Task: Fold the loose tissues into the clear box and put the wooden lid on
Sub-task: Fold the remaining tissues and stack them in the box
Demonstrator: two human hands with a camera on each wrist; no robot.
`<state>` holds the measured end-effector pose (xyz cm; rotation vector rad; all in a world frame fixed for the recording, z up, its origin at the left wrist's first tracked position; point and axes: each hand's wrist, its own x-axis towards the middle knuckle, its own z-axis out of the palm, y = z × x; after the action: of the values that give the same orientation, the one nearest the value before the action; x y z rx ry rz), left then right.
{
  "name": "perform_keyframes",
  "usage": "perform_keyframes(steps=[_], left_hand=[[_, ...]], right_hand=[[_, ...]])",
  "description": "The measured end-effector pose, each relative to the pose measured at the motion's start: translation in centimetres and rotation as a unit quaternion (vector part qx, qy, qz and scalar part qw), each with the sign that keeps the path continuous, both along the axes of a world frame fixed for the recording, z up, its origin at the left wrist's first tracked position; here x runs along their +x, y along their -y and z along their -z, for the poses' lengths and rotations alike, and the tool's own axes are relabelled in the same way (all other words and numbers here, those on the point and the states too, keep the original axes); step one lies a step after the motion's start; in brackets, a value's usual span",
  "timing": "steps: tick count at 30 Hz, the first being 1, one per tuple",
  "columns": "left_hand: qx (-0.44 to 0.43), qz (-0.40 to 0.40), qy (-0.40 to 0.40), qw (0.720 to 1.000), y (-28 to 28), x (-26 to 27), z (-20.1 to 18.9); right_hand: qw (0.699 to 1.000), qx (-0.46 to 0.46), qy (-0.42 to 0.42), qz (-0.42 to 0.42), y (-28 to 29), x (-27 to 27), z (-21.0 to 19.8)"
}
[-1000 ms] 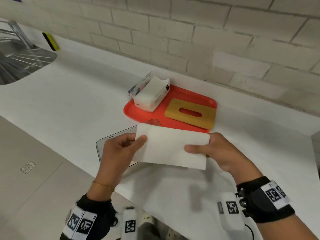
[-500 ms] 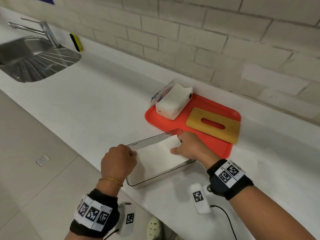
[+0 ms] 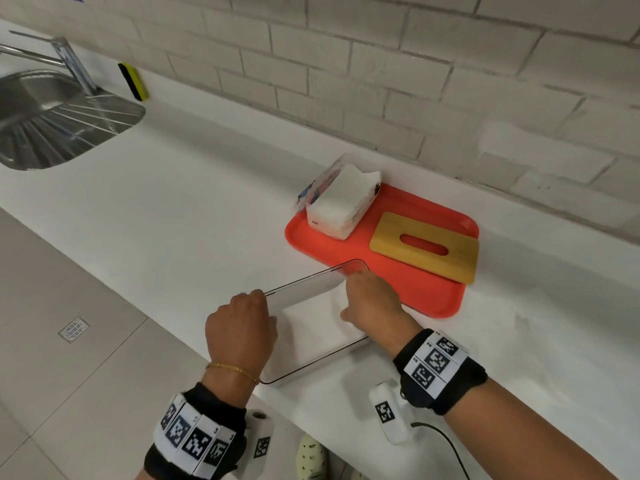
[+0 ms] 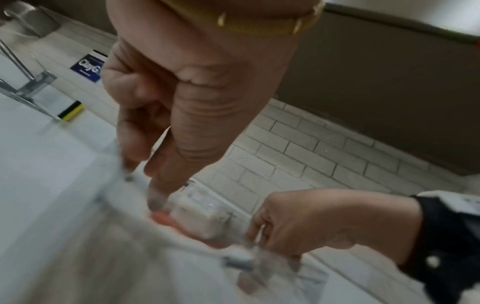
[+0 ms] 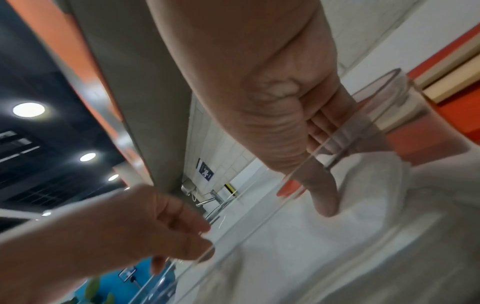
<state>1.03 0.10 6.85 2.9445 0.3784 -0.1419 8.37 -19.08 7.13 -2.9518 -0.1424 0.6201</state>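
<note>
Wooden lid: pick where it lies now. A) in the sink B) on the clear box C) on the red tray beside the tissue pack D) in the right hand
C: the wooden lid lies flat on the red tray, right of the tissue pack, apart from the clear box.

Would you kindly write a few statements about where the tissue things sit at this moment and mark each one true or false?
1. The wooden lid lies on the orange tray. True.
2. The wooden lid already covers the clear box. False: the box is open, and both hands, the left hand and the right hand, are at it.
3. A white tissue lies inside the clear box. True.
4. The tissue pack sits in the sink. False: it rests on the far left corner of the orange tray.
5. The yellow and black sponge stands against the wall near the sink. True.
</note>
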Motion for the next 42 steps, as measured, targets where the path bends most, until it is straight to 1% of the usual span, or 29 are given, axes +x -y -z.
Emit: perform_keyframes(steps=[2,3,4,5,7,9,10,13,16,18,20,21,22,23,24,25,26,28,29,31,34,36,39,42], left_hand=[[-0.019,0.049,0.042,0.998,0.1,0.0,-0.3],[-0.026,0.084,0.048,0.995,0.3,0.1,-0.3],[-0.04,0.117,0.032,0.992,0.5,0.2,0.0],[-0.056,0.157,-0.003,0.986,0.6,0.3,0.1],[-0.049,0.217,-0.082,0.971,0.7,0.5,0.7],[-0.047,0.239,-0.126,0.962,0.5,0.6,1.1],[-0.048,0.244,-0.134,0.959,0.5,0.7,1.2],[-0.044,0.256,-0.129,0.957,0.3,0.8,1.9],[-0.041,0.267,-0.134,0.953,0.3,1.1,2.2],[-0.054,0.263,-0.146,0.952,0.3,1.5,2.0],[-0.071,0.243,-0.145,0.957,0.3,2.0,1.2],[-0.078,0.232,-0.134,0.96,0.3,2.1,0.5],[-0.087,0.225,-0.109,0.964,0.7,2.1,-0.3],[-0.105,0.225,-0.067,0.966,1.3,2.1,-1.0],[-0.134,0.233,-0.013,0.963,2.0,1.9,-1.8],[-0.167,0.249,0.033,0.953,3.0,1.6,-2.6],[-0.195,0.269,0.07,0.94,4.3,1.2,-3.4],[-0.247,0.318,0.111,0.908,7.3,0.4,-4.3],[-0.268,0.346,0.119,0.891,8.9,0.0,-4.3],[-0.293,0.393,0.107,0.865,12.4,-0.4,-3.1],[-0.308,0.438,0.059,0.842,18.2,-0.9,0.6],[-0.302,0.452,0.042,0.838,22.3,-1.1,3.3],[-0.295,0.432,0.012,0.852,27.2,-1.0,5.9],[-0.249,0.429,-0.002,0.868,30.1,-0.7,7.5]], right_hand=[[0.999,-0.003,0.038,0.004,-0.2,-0.6,0.3],[0.999,0.0,0.053,0.002,-0.3,-0.7,0.7],[0.998,0.005,0.056,0.001,-0.4,-0.9,0.9],[0.999,0.009,0.043,0.003,-0.4,-0.9,1.0],[1.0,0.019,-0.005,0.004,-0.2,-0.9,0.4],[0.999,0.015,-0.03,-0.016,0.2,-1.0,-0.4],[0.999,0.011,-0.032,-0.026,0.4,-1.1,-0.8],[0.998,0.012,-0.027,-0.054,1.0,-1.5,-1.1],[0.998,0.024,-0.025,-0.059,1.7,-2.0,-1.2],[0.996,0.075,0.009,-0.044,2.4,-2.6,-1.5],[0.983,0.17,0.067,-0.012,4.0,-3.5,-2.0],[0.969,0.224,0.102,0.015,5.2,-4.0,-2.3],[0.953,0.266,0.131,0.062,7.1,-4.7,-2.6],[0.938,0.289,0.163,0.104,9.5,-5.4,-2.8],[0.93,0.284,0.183,0.143,12.1,-6.4,-2.8],[0.929,0.26,0.194,0.175,15.1,-7.4,-2.6],[0.936,0.216,0.181,0.21,18.2,-8.5,-2.2],[0.949,0.102,0.117,0.274,23.9,-10.9,-0.7],[0.947,0.072,0.094,0.298,26.3,-12.0,0.1],[0.94,0.065,0.069,0.326,29.7,-13.7,1.8],[0.946,0.078,0.056,0.31,32.0,-14.6,3.7],[0.949,0.081,0.074,0.295,32.3,-14.5,4.8],[0.949,0.089,0.125,0.276,32.6,-14.1,6.0],[0.939,0.111,0.171,0.277,32.8,-14.1,5.9]])
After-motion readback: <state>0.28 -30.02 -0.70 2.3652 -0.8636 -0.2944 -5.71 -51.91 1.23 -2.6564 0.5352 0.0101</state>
